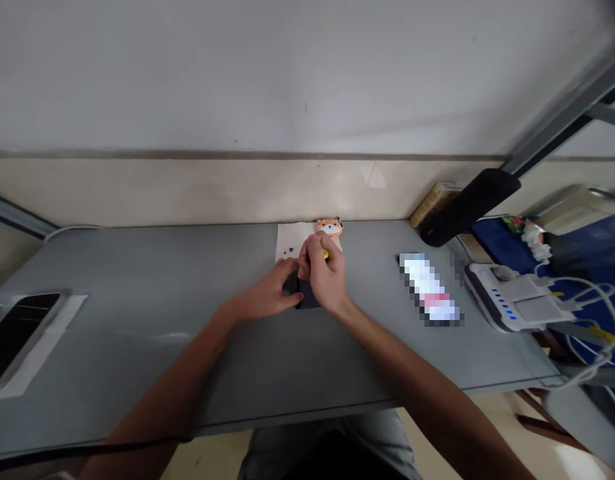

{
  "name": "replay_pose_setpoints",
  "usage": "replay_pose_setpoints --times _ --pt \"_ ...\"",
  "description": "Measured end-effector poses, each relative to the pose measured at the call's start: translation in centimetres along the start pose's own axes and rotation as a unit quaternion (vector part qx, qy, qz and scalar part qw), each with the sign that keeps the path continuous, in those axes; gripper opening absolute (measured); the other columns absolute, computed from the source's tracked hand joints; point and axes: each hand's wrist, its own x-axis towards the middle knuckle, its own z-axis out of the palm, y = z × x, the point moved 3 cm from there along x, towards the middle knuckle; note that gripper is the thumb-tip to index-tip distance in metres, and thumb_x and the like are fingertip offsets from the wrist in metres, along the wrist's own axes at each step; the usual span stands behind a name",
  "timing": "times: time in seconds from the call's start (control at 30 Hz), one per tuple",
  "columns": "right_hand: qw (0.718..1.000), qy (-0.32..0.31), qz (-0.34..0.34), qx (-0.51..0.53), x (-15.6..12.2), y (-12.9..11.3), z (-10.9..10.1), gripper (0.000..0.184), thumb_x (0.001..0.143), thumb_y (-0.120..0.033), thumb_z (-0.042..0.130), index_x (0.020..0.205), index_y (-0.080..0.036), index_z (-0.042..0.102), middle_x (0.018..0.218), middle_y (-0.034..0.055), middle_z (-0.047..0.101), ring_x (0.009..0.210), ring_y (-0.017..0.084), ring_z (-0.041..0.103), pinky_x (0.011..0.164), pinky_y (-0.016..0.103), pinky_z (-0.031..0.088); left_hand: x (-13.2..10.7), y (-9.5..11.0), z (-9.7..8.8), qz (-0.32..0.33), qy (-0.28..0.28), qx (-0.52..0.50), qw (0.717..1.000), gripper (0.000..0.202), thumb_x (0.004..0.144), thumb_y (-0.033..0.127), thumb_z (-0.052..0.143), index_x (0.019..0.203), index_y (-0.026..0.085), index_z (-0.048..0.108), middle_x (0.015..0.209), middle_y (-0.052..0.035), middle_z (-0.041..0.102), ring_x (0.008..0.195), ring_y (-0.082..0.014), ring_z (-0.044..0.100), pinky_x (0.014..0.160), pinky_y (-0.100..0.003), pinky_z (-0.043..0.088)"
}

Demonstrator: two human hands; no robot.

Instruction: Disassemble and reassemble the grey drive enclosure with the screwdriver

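Observation:
A dark, flat, box-like object (309, 300) lies on the desk, largely covered by my hands. My left hand (275, 290) grips its left side, thumb near the front edge and fingers farther back. Over its top, my right hand (325, 270) is closed around a small tool, of which only a yellow part (326, 254) shows; the tool's tip is hidden. Behind the hands is a white sheet of paper (287, 237) bearing several tiny black bits (290, 250), too small to name. An orange-and-white animal-faced item (329, 227) rests at the paper's far right corner.
On the grey desk (162, 280), a phone (430, 290) with a blurred screen lies to the right. Beyond it are a power strip (507, 300) with plugs and cables, a black cylinder (470, 207) and a book (435, 200). A dark-screened device (25, 333) sits far left.

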Motion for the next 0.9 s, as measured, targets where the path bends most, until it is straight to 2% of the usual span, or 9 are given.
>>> replay_pose_setpoints --times 0.17,0.3,0.47,0.7,0.9 --pt "1.000 -0.006 -0.002 -0.014 0.5 -0.5 -1.2 0.050 0.091 -0.065 0.058 0.066 -0.023 0.047 0.051 -0.0097 0.039 0.040 0.005 0.036 0.041 0.020 0.035 0.4 -0.3 0.6 0.009 0.005 0.029 1.000 0.031 0.082 0.013 0.053 0.112 0.022 0.057 0.109 -0.0046 0.063 0.104 -0.0226 0.060 0.098 -0.041 0.054" --pt "0.999 -0.002 0.041 0.002 1.1 -1.1 -2.5 0.049 0.089 -0.066 0.059 0.068 -0.023 0.047 0.048 -0.0109 0.037 0.037 0.005 0.031 0.036 0.020 0.031 0.7 -0.8 1.0 0.001 0.023 0.064 0.998 0.043 0.080 0.013 0.051 0.120 0.023 0.060 0.102 -0.0047 0.064 0.101 -0.0233 0.061 0.096 -0.041 0.054" --pt "0.997 0.017 0.075 0.024 1.6 -1.6 -3.7 0.048 0.089 -0.063 0.061 0.068 -0.024 0.044 0.046 -0.0119 0.033 0.037 0.004 0.025 0.034 0.018 0.024 0.5 -0.8 0.4 -0.011 0.048 0.101 0.994 0.047 0.080 0.016 0.052 0.125 0.024 0.065 0.096 -0.0042 0.068 0.096 -0.0237 0.064 0.092 -0.040 0.055" --pt "0.993 0.061 0.098 0.017 1.9 -2.2 -4.9 0.047 0.089 -0.059 0.062 0.067 -0.023 0.043 0.046 -0.0122 0.031 0.036 0.004 0.023 0.034 0.019 0.020 0.4 -1.4 -0.6 -0.023 0.061 0.129 0.989 0.043 0.081 0.015 0.050 0.118 0.025 0.070 0.105 -0.0045 0.073 0.100 -0.0231 0.068 0.095 -0.040 0.056" --pt "0.993 0.100 0.062 -0.021 2.3 -2.6 -5.9 0.046 0.090 -0.057 0.062 0.066 -0.023 0.044 0.047 -0.0109 0.033 0.038 0.004 0.023 0.035 0.019 0.018 0.2 -1.4 -0.5 -0.008 0.070 0.158 0.985 0.039 0.085 0.016 0.049 0.116 0.022 0.071 0.112 -0.0070 0.074 0.110 -0.0249 0.067 0.102 -0.042 0.055"
